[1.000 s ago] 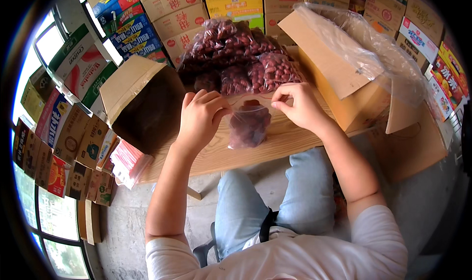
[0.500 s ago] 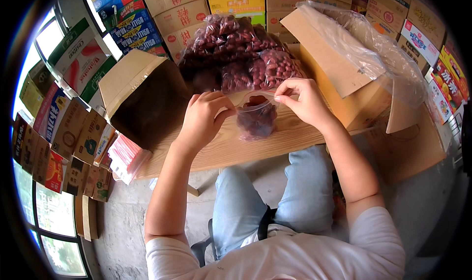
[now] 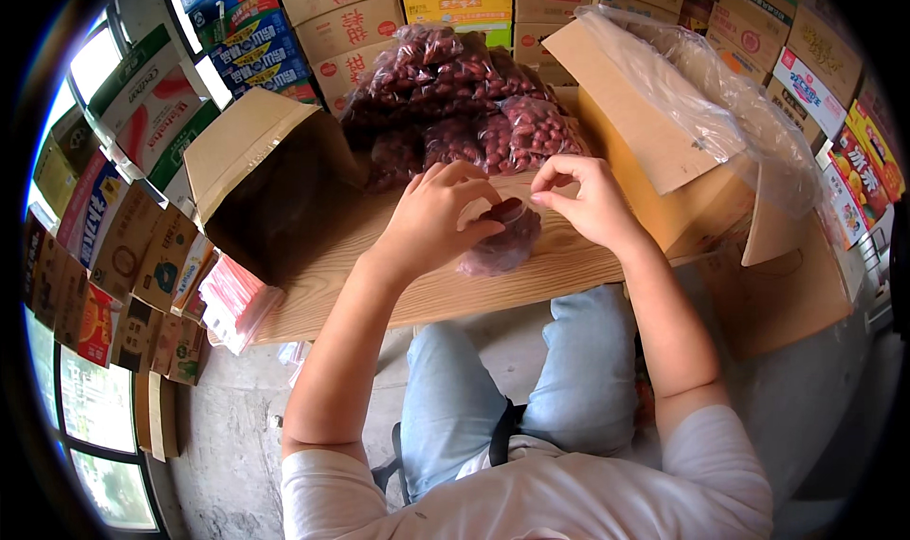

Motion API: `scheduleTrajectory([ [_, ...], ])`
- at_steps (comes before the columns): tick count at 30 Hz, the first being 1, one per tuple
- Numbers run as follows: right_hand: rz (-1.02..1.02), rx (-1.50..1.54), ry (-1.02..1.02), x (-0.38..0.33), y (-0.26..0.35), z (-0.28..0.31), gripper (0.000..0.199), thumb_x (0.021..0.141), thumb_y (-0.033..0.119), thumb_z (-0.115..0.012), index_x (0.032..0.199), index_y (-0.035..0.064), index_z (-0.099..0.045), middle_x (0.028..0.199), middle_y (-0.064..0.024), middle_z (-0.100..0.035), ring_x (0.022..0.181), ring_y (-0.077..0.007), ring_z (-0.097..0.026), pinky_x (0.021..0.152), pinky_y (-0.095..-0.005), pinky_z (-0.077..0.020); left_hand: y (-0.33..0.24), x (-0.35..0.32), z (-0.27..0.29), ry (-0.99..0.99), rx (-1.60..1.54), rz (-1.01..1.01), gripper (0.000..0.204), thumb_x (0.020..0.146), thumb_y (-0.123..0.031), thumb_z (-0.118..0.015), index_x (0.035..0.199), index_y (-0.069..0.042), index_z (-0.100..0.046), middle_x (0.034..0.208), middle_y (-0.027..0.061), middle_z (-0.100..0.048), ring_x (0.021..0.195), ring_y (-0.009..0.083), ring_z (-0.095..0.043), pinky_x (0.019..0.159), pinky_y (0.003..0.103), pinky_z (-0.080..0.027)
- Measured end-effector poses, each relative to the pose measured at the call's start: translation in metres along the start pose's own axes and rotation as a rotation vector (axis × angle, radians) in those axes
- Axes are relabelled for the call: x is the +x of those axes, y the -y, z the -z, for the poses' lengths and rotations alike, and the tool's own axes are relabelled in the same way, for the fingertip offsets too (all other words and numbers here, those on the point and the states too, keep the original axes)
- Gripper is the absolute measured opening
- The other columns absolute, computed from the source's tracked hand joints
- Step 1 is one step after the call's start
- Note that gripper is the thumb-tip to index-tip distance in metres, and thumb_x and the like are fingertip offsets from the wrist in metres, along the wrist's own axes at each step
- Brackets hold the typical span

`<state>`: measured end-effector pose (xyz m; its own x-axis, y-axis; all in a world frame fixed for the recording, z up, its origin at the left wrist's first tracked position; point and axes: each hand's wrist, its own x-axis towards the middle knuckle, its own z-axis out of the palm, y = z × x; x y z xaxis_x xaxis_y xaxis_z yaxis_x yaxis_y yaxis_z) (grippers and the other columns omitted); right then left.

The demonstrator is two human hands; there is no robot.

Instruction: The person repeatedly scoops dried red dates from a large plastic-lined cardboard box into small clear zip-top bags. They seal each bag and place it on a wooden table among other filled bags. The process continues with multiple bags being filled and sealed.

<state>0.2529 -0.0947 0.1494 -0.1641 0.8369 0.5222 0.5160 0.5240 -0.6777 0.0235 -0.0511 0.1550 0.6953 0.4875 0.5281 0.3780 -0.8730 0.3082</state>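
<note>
A small clear plastic bag of red dates (image 3: 500, 251) stands on the wooden table in front of me, its mouth upward. My left hand (image 3: 438, 213) reaches over the bag's left side, thumb and fingers curled around its upper part and hiding part of the mouth. Dark red fruit shows just beside those fingertips. With thumb and forefinger, my right hand (image 3: 586, 199) pinches the bag's top right corner. Behind the bag, larger clear bags of red dates (image 3: 455, 80) lie heaped on the table.
An open cardboard box (image 3: 265, 175) lies on its side at left, near a stack of flat red-edged plastic bags (image 3: 237, 298). To the right, a big carton (image 3: 645, 113) with a plastic liner (image 3: 701, 90) stands open. Stacked cartons (image 3: 346, 28) surround the wooden table (image 3: 379, 298).
My left hand has moved right from the bag's top left corner and now covers part of the mouth. My right hand stays nearly in place at the right corner.
</note>
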Motion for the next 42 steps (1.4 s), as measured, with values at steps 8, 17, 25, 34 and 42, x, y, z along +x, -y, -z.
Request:
scheduleTrajectory([
  [8,0.016,-0.037,-0.039,-0.001,-0.003,0.0,0.008,0.075,-0.001,-0.068,0.079,0.0003,-0.062,0.078,-0.0059,-0.067,0.076,-0.0155,-0.063,0.072,-0.0287,-0.0478,-0.008,-0.001,0.008,0.002,-0.084,0.002,0.03,0.072,-0.02,-0.077,0.093,-0.004,-0.064,0.103,0.0107,-0.061,0.098,0.0303,-0.059,0.088,0.038,-0.046],
  [17,-0.022,0.043,0.051,0.01,-0.003,0.009,0.007,0.076,-0.003,-0.066,0.077,-0.0031,-0.059,0.075,-0.0051,-0.062,0.077,-0.0124,-0.059,0.073,-0.0271,-0.0464,-0.005,-0.009,0.002,-0.043,0.16,0.12,0.016,0.074,-0.018,-0.074,0.079,-0.008,-0.063,0.085,0.0039,-0.065,0.085,0.0248,-0.06,0.079,0.036,-0.043],
  [25,-0.131,0.09,0.181,0.02,-0.003,0.019,0.007,0.075,-0.004,-0.066,0.075,-0.0025,-0.06,0.071,-0.0038,-0.061,0.069,-0.0099,-0.055,0.066,-0.0263,-0.0447,-0.014,-0.003,0.006,-0.082,0.076,0.07,0.013,0.074,-0.016,-0.074,0.078,-0.009,-0.063,0.082,0.002,-0.064,0.082,0.0234,-0.059,0.08,0.035,-0.043],
  [34,-0.048,0.159,-0.031,0.005,-0.017,0.017,0.007,0.075,-0.005,-0.066,0.076,-0.0019,-0.06,0.073,-0.0029,-0.061,0.071,-0.01,-0.055,0.067,-0.0252,-0.0436,-0.004,0.006,0.003,-0.07,0.208,0.057,0.014,0.071,-0.011,-0.074,0.076,-0.008,-0.062,0.08,0.0007,-0.063,0.079,0.0231,-0.058,0.073,0.035,-0.042],
  [42,-0.033,0.223,-0.223,-0.008,-0.034,0.006,0.006,0.076,-0.004,-0.066,0.078,-0.0017,-0.061,0.077,-0.0028,-0.063,0.074,-0.0089,-0.055,0.069,-0.0239,-0.0434,0.001,0.021,-0.009,-0.098,0.043,0.004,0.019,0.067,-0.007,-0.076,0.083,-0.005,-0.064,0.086,0.0085,-0.063,0.086,0.0256,-0.059,0.08,0.035,-0.044],
])
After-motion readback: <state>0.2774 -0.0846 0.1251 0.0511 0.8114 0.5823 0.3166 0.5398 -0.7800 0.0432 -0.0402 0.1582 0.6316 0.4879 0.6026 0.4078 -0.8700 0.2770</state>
